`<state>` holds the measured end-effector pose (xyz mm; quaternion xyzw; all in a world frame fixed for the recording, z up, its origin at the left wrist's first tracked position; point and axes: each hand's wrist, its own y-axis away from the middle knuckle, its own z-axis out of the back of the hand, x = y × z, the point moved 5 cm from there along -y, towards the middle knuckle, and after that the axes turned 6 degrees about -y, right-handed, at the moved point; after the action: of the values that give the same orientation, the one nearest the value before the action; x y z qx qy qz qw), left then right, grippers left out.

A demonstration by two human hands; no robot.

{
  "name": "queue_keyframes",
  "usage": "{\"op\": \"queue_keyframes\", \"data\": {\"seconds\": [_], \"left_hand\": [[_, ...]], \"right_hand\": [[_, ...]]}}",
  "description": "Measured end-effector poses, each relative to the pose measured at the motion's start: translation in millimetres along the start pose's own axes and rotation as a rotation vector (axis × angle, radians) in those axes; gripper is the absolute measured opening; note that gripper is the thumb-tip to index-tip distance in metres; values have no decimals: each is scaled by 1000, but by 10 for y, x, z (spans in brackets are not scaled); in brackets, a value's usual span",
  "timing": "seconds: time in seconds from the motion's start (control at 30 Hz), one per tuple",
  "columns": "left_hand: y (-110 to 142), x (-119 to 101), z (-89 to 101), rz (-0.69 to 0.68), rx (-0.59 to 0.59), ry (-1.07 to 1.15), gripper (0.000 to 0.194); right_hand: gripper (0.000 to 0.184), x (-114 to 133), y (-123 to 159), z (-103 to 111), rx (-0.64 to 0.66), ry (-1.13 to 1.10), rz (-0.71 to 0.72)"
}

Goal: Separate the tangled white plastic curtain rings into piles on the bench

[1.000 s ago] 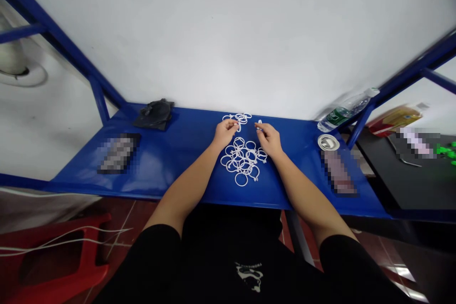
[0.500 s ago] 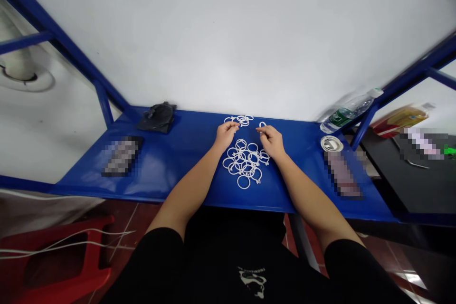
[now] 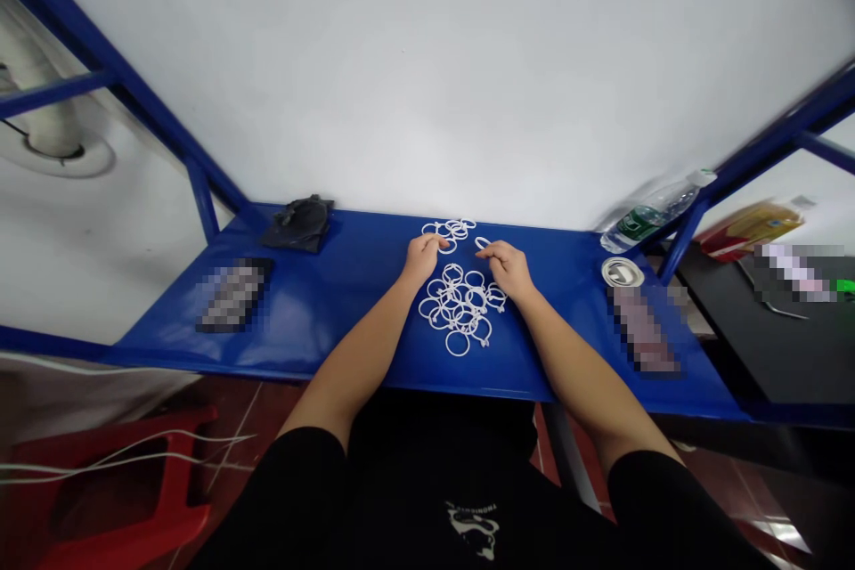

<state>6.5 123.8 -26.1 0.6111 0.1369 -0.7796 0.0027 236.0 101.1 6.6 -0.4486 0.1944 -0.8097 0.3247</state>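
Observation:
Pinched in my left hand (image 3: 422,256) is a white plastic ring (image 3: 451,248), held by its edge near the back of the blue table. My right hand (image 3: 508,267) has its fingers closed on another white ring (image 3: 482,242), tilted toward the left hand. Between and below the hands lies a loose pile of white rings (image 3: 460,313), some with small tabs like curtain rings. A smaller group of rings (image 3: 455,228) rests just behind my left hand, by the wall.
On the blue table (image 3: 347,303) a black plastic bag (image 3: 304,224) and a blurred dark item (image 3: 233,295) lie left. At right are a water bottle (image 3: 651,212), a white roll (image 3: 622,272) and another blurred item (image 3: 645,329). A red stool (image 3: 180,481) stands lower left.
The ring in my right hand has tipped from more upright to flatter and points left. A ring now shows clearly at my left fingertips. The view has shifted slightly.

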Motion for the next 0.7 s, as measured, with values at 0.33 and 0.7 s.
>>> {"op": "queue_keyframes", "data": {"seconds": [0.33, 0.7], "left_hand": [[2, -98, -36, -65, 56, -28, 27], [173, -171, -122, -174, 306, -92, 17]], "right_hand": [[55, 109, 88, -44, 135, 145, -19], [44, 310, 102, -12, 88, 139, 134]]}}
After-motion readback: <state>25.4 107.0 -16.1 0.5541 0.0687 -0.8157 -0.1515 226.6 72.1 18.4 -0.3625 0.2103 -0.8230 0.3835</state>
